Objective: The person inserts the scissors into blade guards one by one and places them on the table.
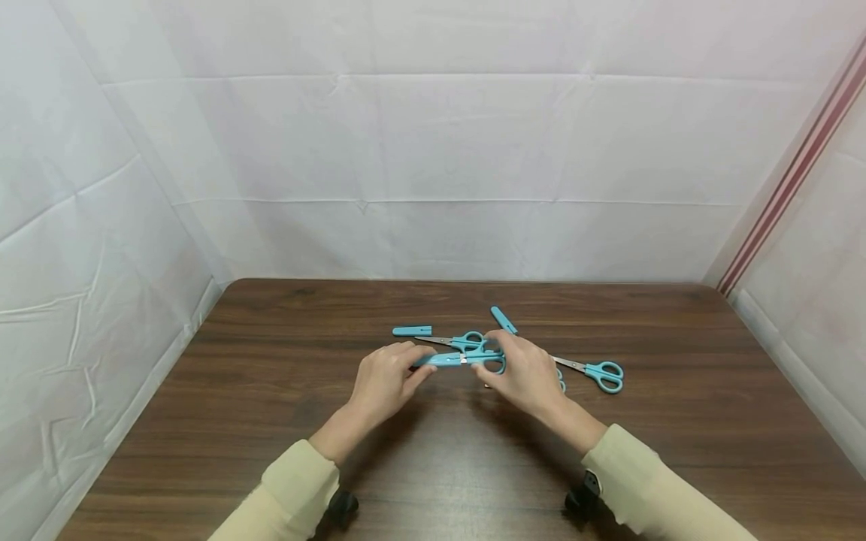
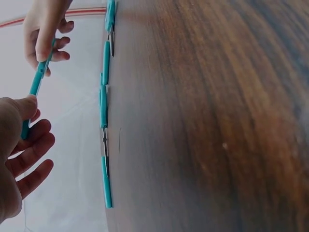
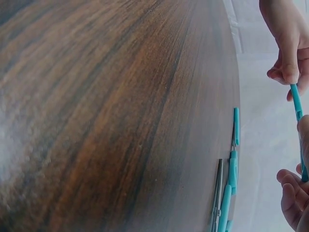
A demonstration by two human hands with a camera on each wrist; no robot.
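Head view shows both hands above the middle of the tabletop (image 1: 271, 421) holding one pair of teal scissors (image 1: 467, 359) level between them: the left hand (image 1: 384, 383) pinches its capped blade end while the right hand (image 1: 524, 376) grips the handle end. Toward the far edge, another pair (image 1: 455, 342) and two loose caps (image 1: 412, 330) (image 1: 504, 319) lie on the wood. A third pair (image 1: 595, 371) lies on the right-hand side.

The person wears a long-sleeved top in a pale, creamy yellow-beige, and both sleeves end in a plain cuff at the wrist. Under the left sleeve (image 1: 291, 492) and the right sleeve (image 1: 649, 488) sits a small black rounded device, strapped at the underside of each forearm. The left hand (image 1: 386, 379) and right hand (image 1: 524, 372) are bare, with no rings or gloves.
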